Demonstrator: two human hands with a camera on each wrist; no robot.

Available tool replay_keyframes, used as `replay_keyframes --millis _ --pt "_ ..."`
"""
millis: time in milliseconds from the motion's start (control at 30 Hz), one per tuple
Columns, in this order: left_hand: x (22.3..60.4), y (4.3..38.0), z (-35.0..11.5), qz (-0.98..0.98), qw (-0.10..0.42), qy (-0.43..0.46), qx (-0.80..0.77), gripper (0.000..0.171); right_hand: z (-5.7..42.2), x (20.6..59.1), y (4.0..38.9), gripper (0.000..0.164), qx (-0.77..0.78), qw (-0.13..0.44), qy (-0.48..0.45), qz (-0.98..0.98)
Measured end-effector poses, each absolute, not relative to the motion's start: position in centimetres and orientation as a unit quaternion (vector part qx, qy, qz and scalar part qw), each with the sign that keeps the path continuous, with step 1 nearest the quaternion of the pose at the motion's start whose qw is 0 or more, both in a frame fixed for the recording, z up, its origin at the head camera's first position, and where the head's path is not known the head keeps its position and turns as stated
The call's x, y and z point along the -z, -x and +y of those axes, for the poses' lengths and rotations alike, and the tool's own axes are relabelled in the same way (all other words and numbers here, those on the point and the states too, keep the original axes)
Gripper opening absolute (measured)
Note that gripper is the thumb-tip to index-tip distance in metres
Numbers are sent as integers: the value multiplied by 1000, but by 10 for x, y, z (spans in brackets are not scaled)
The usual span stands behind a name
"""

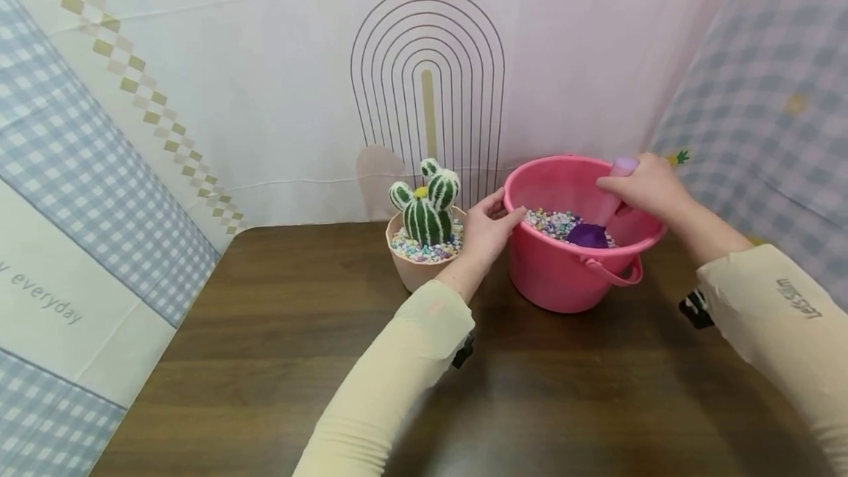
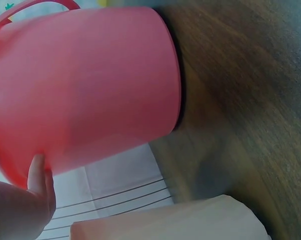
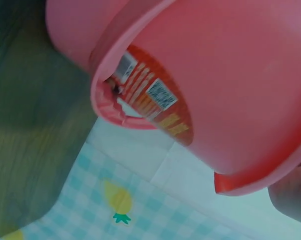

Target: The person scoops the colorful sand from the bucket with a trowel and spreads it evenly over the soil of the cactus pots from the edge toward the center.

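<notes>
A pink bucket point(image 1: 556, 278) stands upright on the table, with small multicoloured pebbles point(image 1: 553, 222) inside. My left hand point(image 1: 489, 230) grips its left rim, fingers against the outer wall. In the left wrist view, those fingers point(image 2: 38, 175) touch the bucket point(image 2: 100, 75). Over the bucket's right side, my right hand point(image 1: 649, 186) holds the light purple handle of a toy shovel point(image 1: 587, 236). The shovel's dark purple blade sits down among the pebbles, its tip hidden. The right wrist view shows mostly the bucket's outer wall point(image 3: 230, 75), with only part of the right hand point(image 3: 290, 195) at the edge.
Left of the bucket, close by the left hand, a pale pot point(image 1: 424, 271) holds a knitted green cactus point(image 1: 427, 225) set in similar pebbles. The bucket's handle point(image 1: 623, 277) hangs down in front. Patterned cloth point(image 1: 278, 94) lines the back and sides of the brown table point(image 1: 278, 359).
</notes>
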State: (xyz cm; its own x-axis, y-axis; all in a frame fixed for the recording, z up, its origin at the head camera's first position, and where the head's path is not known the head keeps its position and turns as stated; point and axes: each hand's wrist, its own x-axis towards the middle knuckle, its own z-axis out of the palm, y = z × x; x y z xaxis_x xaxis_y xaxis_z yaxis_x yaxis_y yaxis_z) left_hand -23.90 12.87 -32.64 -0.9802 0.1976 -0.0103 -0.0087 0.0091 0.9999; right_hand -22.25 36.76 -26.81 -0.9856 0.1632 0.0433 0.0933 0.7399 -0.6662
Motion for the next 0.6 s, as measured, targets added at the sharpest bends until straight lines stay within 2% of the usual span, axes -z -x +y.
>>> replay_keyframes --millis 133,300,433,600 --pt "327 240 128 708 69 -64 -700 60 369 269 223 29 -391 59 90 -914" --pt "328 241 130 712 72 -70 -695 60 375 272 221 29 -390 72 145 -907" --pt "329 240 130 713 72 -63 -695 61 378 273 220 29 -424 57 152 -891" --pt "329 240 129 713 74 -63 -694 61 375 273 220 17 -505 46 147 -849"
